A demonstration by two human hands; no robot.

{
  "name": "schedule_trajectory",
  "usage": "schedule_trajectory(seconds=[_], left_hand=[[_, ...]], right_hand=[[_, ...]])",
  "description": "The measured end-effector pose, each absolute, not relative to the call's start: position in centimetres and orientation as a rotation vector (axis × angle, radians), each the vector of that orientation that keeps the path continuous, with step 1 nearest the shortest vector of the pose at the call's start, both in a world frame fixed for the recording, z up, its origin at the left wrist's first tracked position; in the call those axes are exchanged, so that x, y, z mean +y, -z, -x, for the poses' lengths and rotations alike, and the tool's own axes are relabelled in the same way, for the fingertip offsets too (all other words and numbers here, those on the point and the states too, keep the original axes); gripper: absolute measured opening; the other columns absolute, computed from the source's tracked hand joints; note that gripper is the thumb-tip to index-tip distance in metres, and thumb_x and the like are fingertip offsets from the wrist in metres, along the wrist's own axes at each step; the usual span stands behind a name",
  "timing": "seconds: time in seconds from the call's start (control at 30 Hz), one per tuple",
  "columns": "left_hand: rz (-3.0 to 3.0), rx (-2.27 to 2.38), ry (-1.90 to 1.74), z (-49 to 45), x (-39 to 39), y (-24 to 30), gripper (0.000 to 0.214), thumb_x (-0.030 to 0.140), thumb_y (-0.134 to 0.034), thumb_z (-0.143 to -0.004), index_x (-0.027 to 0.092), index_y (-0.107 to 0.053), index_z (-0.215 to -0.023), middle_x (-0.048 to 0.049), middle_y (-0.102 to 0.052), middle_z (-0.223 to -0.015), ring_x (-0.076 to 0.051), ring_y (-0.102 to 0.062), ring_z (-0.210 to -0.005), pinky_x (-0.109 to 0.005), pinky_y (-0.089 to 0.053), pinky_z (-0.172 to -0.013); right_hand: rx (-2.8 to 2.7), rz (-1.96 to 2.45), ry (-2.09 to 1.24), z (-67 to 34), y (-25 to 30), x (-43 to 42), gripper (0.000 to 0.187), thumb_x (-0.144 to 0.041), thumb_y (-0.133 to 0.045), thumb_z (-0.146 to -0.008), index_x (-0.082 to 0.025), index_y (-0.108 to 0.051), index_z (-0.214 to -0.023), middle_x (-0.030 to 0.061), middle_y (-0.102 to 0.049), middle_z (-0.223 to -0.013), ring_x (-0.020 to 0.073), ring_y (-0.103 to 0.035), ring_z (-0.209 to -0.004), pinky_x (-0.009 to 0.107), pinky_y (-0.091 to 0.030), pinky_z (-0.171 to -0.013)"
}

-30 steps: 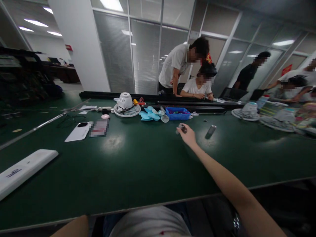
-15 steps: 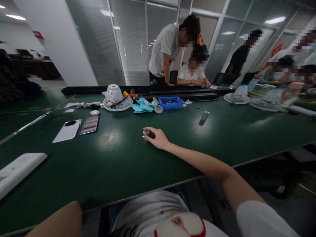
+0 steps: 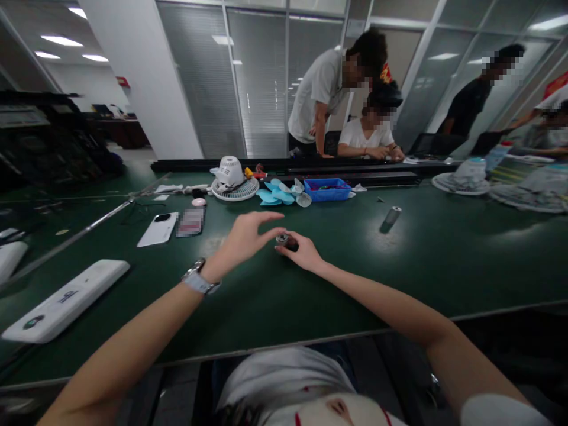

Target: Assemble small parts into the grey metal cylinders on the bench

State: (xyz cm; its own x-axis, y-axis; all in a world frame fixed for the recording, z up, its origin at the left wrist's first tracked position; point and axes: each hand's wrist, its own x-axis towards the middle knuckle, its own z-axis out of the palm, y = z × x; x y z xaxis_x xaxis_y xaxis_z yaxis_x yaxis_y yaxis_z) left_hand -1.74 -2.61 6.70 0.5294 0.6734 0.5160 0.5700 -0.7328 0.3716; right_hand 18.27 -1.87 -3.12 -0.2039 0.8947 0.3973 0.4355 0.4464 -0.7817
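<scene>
A small grey metal cylinder [image 3: 281, 239] with a dark centre on its top stands upright on the green table. My right hand [image 3: 306, 253] grips its side between thumb and fingers. Just left of it is my left hand [image 3: 239, 239], with thumb and fingers apart and nothing between them; its fingertips reach close to the cylinder's top. Whether they touch it, I cannot tell. A second silver cylinder [image 3: 393, 216] is farther right on the table, out of reach of both hands.
Beyond my hands are blue fan blades [image 3: 276, 194], a blue bin [image 3: 327, 189] of small parts and a white fan body [image 3: 229, 173]. Two phones, one a white phone [image 3: 156, 229], and a long white case [image 3: 66, 303] are leftward. People [image 3: 370, 133] work across the table [image 3: 355, 296].
My left hand has come in over the table from the lower left to beside the cylinder. My right hand still grips it. The view has shifted left.
</scene>
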Motion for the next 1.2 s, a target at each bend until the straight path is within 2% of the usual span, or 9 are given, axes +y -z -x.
schedule_trajectory(seconds=[0.1, 0.23, 0.37, 0.57, 0.77, 0.97, 1.07, 1.2], left_hand=[[-2.554, 1.075, -0.853, 1.2, -1.5, -4.4, 0.027, 0.037, -0.059, -0.092, 0.023, -0.075, -0.108, -0.0039, -0.077, -0.107, -0.021, -0.071, -0.098, -0.032, -0.053, -0.088], [-2.457, 1.118, -0.938, 0.4, -0.5, -2.7, 0.021, 0.035, -0.063, -0.087, 0.026, -0.078, -0.099, -0.0026, -0.078, -0.098, -0.023, -0.072, -0.093, -0.032, -0.053, -0.086], [-2.332, 1.029, -0.986, -0.8, -0.5, -3.2, 0.013, 0.033, -0.067, -0.083, 0.025, -0.075, -0.088, -0.0023, -0.078, -0.090, -0.024, -0.072, -0.086, -0.033, -0.053, -0.081], [-2.096, 1.112, -1.315, 0.8, -0.1, -3.3, 0.023, 0.036, -0.071, -0.081, 0.022, -0.058, -0.095, -0.0037, -0.077, -0.087, -0.024, -0.073, -0.089, -0.033, -0.053, -0.080], [-2.030, 1.046, -1.048, 4.3, 0.5, 1.1, 0.034, 0.035, -0.074, -0.077, 0.024, -0.055, -0.102, -0.0018, -0.078, -0.082, -0.023, -0.075, -0.084, -0.036, -0.055, -0.081], [-1.905, 1.043, -0.990, 4.8, 1.2, 2.7, 0.054, 0.042, -0.073, -0.079, 0.023, -0.055, -0.126, -0.0063, -0.078, -0.099, -0.024, -0.073, -0.095, -0.039, -0.054, -0.090], [-1.606, 1.102, -1.133, 5.1, 2.1, 2.9, 0.048, 0.049, -0.062, -0.088, 0.019, -0.055, -0.125, -0.0119, -0.075, -0.107, -0.022, -0.073, -0.093, -0.037, -0.056, -0.084], [-1.269, 1.137, -1.321, 5.4, 3.2, 3.1, 0.034, 0.046, -0.057, -0.092, 0.015, -0.057, -0.106, -0.0119, -0.074, -0.098, -0.017, -0.072, -0.081, -0.033, -0.056, -0.080]], right_hand=[[-1.842, 1.117, -0.663, -18.3, 3.0, -2.0, 0.039, -0.037, -0.072, -0.082, -0.021, -0.067, -0.117, 0.0054, -0.073, -0.102, 0.0197, -0.068, -0.092, 0.034, -0.053, -0.085], [-1.867, 1.105, -0.654, -18.3, 2.6, -2.2, 0.034, -0.035, -0.070, -0.083, -0.020, -0.067, -0.114, 0.0048, -0.073, -0.102, 0.0190, -0.067, -0.091, 0.032, -0.052, -0.082], [-1.867, 1.130, -0.626, -18.3, 2.5, -2.2, 0.028, -0.039, -0.069, -0.084, -0.019, -0.069, -0.103, 0.0048, -0.073, -0.095, 0.0197, -0.067, -0.087, 0.034, -0.052, -0.080], [-1.840, 1.165, -0.650, -18.1, 2.5, -2.2, 0.036, -0.041, -0.071, -0.082, -0.022, -0.067, -0.113, 0.0047, -0.074, -0.102, 0.0194, -0.069, -0.090, 0.034, -0.053, -0.084], [-1.851, 1.156, -0.666, -18.1, 2.7, -2.3, 0.037, -0.039, -0.072, -0.083, -0.021, -0.067, -0.115, 0.0056, -0.073, -0.105, 0.0195, -0.068, -0.093, 0.036, -0.053, -0.087], [-1.872, 1.176, -0.632, -19.1, 3.0, -1.1, 0.040, -0.043, -0.066, -0.087, -0.020, -0.064, -0.120, 0.0070, -0.072, -0.109, 0.0196, -0.068, -0.096, 0.037, -0.052, -0.089], [-1.794, 1.313, -0.461, -23.7, 2.6, 1.1, 0.040, -0.043, -0.063, -0.088, -0.019, -0.063, -0.120, 0.0094, -0.072, -0.111, 0.0210, -0.068, -0.097, 0.037, -0.051, -0.089], [-1.532, 1.713, -0.031, -33.7, 2.1, 4.4, 0.043, -0.043, -0.061, -0.087, -0.018, -0.063, -0.122, 0.0132, -0.072, -0.110, 0.0264, -0.067, -0.099, 0.040, -0.050, -0.091]])
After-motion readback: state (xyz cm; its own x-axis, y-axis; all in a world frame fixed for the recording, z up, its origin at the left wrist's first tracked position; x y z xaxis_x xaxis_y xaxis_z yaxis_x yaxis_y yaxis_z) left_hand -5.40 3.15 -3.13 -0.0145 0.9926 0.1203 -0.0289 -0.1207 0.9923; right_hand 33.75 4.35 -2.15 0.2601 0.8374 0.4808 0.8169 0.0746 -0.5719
